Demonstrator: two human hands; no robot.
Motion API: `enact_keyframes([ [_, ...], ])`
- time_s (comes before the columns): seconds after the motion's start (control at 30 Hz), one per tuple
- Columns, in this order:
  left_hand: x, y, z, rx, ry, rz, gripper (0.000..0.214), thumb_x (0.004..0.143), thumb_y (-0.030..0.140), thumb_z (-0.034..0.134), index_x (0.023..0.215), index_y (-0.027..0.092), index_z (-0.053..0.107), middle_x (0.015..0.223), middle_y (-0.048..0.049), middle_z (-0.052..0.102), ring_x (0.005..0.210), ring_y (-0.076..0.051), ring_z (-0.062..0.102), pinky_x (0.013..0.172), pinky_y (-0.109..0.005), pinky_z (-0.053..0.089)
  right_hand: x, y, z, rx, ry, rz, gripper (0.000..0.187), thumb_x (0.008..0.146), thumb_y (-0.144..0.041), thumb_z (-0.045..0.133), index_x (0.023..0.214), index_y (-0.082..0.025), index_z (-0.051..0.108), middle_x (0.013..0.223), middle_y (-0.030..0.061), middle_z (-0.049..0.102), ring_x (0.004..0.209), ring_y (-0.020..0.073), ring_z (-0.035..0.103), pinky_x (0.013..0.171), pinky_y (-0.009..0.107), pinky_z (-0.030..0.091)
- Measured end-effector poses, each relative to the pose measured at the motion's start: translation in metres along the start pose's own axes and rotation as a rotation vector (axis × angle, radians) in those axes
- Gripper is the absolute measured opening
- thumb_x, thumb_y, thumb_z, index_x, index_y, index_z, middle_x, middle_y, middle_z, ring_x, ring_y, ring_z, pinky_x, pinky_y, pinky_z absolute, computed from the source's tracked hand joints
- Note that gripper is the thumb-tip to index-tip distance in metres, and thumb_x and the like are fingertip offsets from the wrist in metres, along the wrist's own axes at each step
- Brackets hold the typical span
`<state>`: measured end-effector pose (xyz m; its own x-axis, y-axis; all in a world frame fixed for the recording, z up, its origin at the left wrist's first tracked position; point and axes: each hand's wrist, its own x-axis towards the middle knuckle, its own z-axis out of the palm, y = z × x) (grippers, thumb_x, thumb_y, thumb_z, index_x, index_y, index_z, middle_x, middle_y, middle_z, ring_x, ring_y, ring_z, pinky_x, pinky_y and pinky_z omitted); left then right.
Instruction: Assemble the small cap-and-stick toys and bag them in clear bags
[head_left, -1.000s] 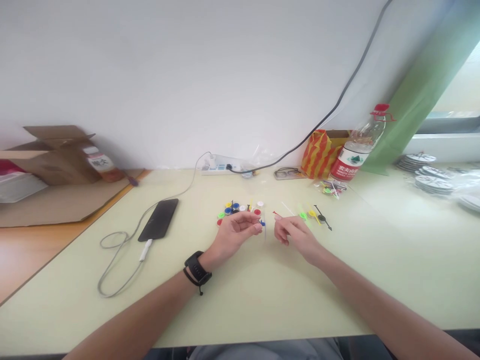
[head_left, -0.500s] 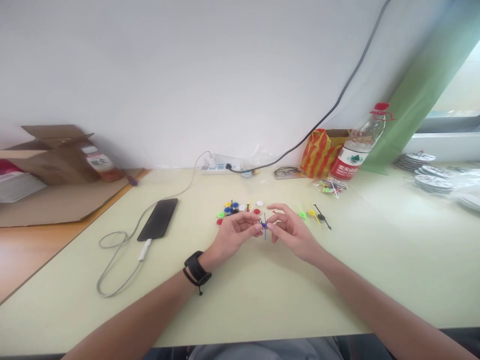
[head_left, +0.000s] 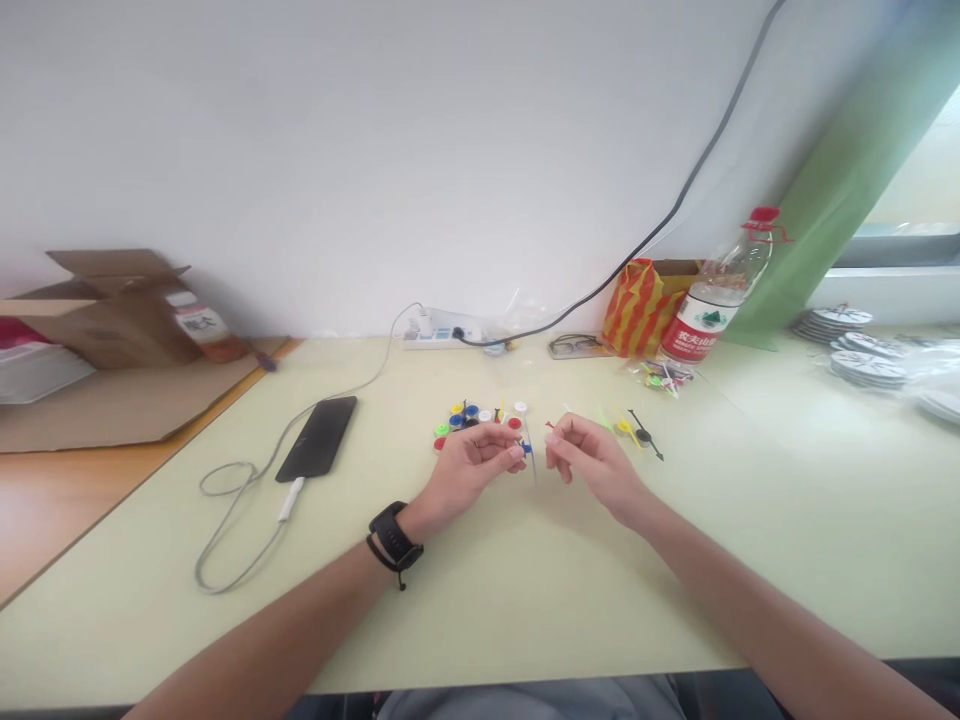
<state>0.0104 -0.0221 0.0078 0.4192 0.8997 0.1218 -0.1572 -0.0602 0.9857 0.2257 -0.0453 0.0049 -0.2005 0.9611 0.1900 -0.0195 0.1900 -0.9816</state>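
The left hand [head_left: 469,465] pinches a small blue piece [head_left: 526,449] with a thin stem, just above the smooth pale table [head_left: 525,590]. The right hand [head_left: 592,462] is curled just beside it, apart; I cannot tell whether it holds anything. Round, coloured plastic discs [head_left: 472,418] lie behind. A flat black phone [head_left: 317,452] lies to the left.

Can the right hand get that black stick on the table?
Probably yes. The black stick lies bare on the table just past the right hand, with only a yellow piece beside it.

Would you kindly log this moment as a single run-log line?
left hand: pinches small blue piece | right hand: curled beside it, apart, contents unclear | coloured caps: on table behind left hand
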Motion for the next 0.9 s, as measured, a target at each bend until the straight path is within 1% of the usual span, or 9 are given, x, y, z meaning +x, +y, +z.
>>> enact_keyframes([
  [0.13, -0.0003, -0.0008, -0.0005, 0.005, -0.033, 0.002, 0.032, 0.083, 0.035, 0.085, 0.104, 0.014, 0.076, 0.094, -0.0070, 0.074, 0.081, -0.017, 0.071, 0.081, -0.032, 0.060, 0.0001, 0.0019, 0.0040, 0.029, -0.032, -0.017, 0.026, 0.090, -0.043, 0.076, 0.097, -0.024, 0.061, 0.092, 0.0008, 0.063, 0.070, 0.0131, 0.059, 0.064, 0.030, 0.054],
  [0.33, -0.0005, -0.0011, -0.0008, -0.005, -0.040, 0.010, 0.031, 0.084, 0.034, 0.084, 0.104, 0.013, 0.075, 0.093, -0.0067, 0.073, 0.080, -0.016, 0.070, 0.080, -0.031, 0.060, -0.0013, 0.0040, 0.0039, -0.041, -0.076, -0.026, 0.030, 0.094, -0.041, 0.070, 0.119, -0.026, 0.063, 0.100, 0.0036, 0.066, 0.076, 0.0161, 0.066, 0.070, 0.034, 0.059],
  [0.53, 0.0002, 0.0000, -0.0007, -0.009, -0.015, -0.006, 0.032, 0.082, 0.035, 0.086, 0.104, 0.014, 0.076, 0.097, -0.0077, 0.075, 0.081, -0.017, 0.072, 0.081, -0.032, 0.061, -0.0066, 0.0018, 0.0066, -0.135, -0.001, -0.086, 0.079, 0.095, -0.039, 0.067, 0.160, -0.036, 0.023, 0.103, 0.0012, 0.065, 0.066, 0.0131, 0.061, 0.068, 0.034, 0.055],
  [0.6, 0.0001, 0.0004, -0.0004, -0.012, -0.014, -0.004, 0.033, 0.082, 0.036, 0.086, 0.104, 0.014, 0.076, 0.096, -0.0078, 0.075, 0.083, -0.018, 0.072, 0.081, -0.033, 0.062, -0.0070, 0.0019, 0.0063, -0.149, 0.025, -0.102, 0.065, 0.094, -0.041, 0.066, 0.152, -0.033, 0.038, 0.102, 0.0011, 0.064, 0.066, 0.0126, 0.059, 0.066, 0.032, 0.053],
  [0.67, -0.0003, 0.0007, 0.0000, -0.012, -0.009, 0.000, 0.033, 0.081, 0.036, 0.086, 0.104, 0.014, 0.076, 0.095, -0.0076, 0.075, 0.084, -0.018, 0.072, 0.082, -0.033, 0.062, -0.0063, 0.0020, 0.0040, -0.168, 0.012, -0.079, 0.026, 0.099, -0.046, 0.058, 0.109, -0.024, 0.067, 0.083, -0.0001, 0.061, 0.061, 0.0126, 0.053, 0.060, 0.030, 0.047],
  [0.73, -0.0007, 0.0011, 0.0003, -0.004, 0.004, -0.002, 0.033, 0.081, 0.037, 0.087, 0.102, 0.014, 0.075, 0.093, -0.0074, 0.075, 0.083, -0.018, 0.073, 0.082, -0.033, 0.062, -0.0049, 0.0018, 0.0007, -0.179, -0.017, -0.042, 0.052, 0.103, -0.051, 0.046, 0.061, -0.021, 0.052, 0.059, -0.0014, 0.046, 0.055, 0.0127, 0.044, 0.055, 0.030, 0.040],
  [0.77, -0.0009, 0.0013, 0.0005, 0.002, 0.009, -0.004, 0.033, 0.081, 0.038, 0.087, 0.101, 0.014, 0.075, 0.093, -0.0074, 0.075, 0.082, -0.018, 0.073, 0.082, -0.034, 0.062, -0.0041, 0.0015, -0.0007, -0.182, -0.029, -0.027, 0.060, 0.104, -0.053, 0.041, 0.053, -0.021, 0.041, 0.054, -0.0019, 0.039, 0.053, 0.0127, 0.039, 0.054, 0.030, 0.038],
  [0.83, -0.0011, 0.0016, 0.0008, 0.013, 0.011, -0.013, 0.034, 0.081, 0.039, 0.086, 0.102, 0.014, 0.075, 0.094, -0.0074, 0.075, 0.082, -0.018, 0.073, 0.082, -0.034, 0.062, -0.0029, 0.0003, -0.0019, -0.181, -0.035, -0.023, 0.061, 0.104, -0.056, 0.042, 0.053, -0.021, 0.037, 0.054, -0.0021, 0.038, 0.053, 0.0124, 0.036, 0.054, 0.031, 0.037],
  [0.9, -0.0011, 0.0019, 0.0011, 0.020, 0.006, -0.014, 0.034, 0.081, 0.039, 0.086, 0.103, 0.015, 0.075, 0.094, -0.0072, 0.075, 0.081, -0.018, 0.073, 0.083, -0.034, 0.062, -0.0027, -0.0010, -0.0005, -0.157, -0.033, -0.029, 0.046, 0.102, -0.055, 0.050, 0.070, -0.021, 0.052, 0.063, -0.0022, 0.048, 0.055, 0.0122, 0.041, 0.054, 0.029, 0.039],
])
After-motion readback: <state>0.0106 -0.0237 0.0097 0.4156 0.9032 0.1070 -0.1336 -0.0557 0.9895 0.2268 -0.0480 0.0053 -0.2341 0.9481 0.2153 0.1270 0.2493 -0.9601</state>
